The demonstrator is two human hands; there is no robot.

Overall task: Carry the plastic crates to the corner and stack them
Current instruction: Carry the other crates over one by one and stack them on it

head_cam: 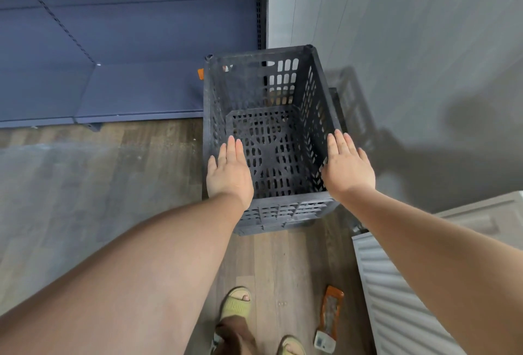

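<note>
A dark grey slotted plastic crate (268, 134) stands open-topped in the corner between the blue shelving and the grey wall. It appears to rest on another crate, whose edge (336, 105) shows behind its right side. My left hand (229, 171) hovers flat over the crate's near left rim, fingers straight and together. My right hand (347, 167) is flat above the near right rim, fingers spread slightly. Neither hand grips anything.
Blue metal shelving (113, 43) fills the upper left, a grey wall (410, 43) the right. A white ribbed panel (396, 298) leans at lower right. An orange-edged packet (329, 318) lies on the wood floor beside my sandalled feet (236, 305).
</note>
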